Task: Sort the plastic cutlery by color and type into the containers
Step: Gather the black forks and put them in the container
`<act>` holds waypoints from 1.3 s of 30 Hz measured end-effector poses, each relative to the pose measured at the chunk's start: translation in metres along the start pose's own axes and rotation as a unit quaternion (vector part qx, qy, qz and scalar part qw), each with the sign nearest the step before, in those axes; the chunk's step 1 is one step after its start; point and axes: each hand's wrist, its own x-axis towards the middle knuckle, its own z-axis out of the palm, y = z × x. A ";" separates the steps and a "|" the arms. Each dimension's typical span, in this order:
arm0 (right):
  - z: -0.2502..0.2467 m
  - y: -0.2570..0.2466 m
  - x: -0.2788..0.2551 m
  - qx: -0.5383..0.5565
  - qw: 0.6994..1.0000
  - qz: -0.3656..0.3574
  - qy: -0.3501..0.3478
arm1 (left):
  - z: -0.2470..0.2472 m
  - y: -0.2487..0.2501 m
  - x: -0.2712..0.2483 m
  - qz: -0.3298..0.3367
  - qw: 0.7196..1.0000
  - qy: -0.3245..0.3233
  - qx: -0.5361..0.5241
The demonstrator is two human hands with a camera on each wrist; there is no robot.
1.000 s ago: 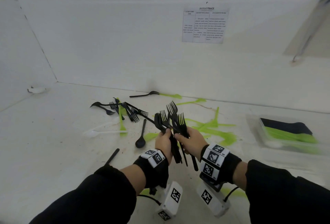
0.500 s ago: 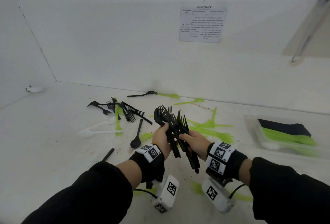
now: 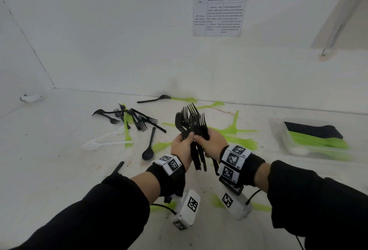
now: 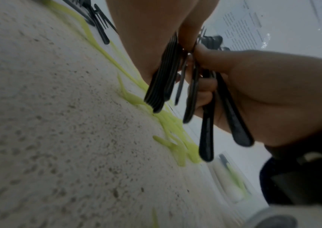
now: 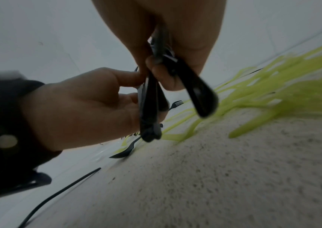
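Nearest, both black sleeves are cut off by the frame edge. The left hand and right hand meet above the table, each with fingers curled round a bundle of black forks, tines up and fanned; the handle ends hang below the palms, blurred in both wrist views, so the fork count is unclear. Beyond the left hand lie a black spoon and pale, hard-to-see white spoons. Green cutlery sprawls behind the right hand, partly hidden. Farther left sits a tangled black pile. At the right, a clear container holds black and green pieces, types indistinct.
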 end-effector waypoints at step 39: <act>-0.002 0.008 -0.007 0.071 0.992 0.019 -0.107 | 0.001 0.004 -0.016 -0.120 0.986 -0.044 -0.107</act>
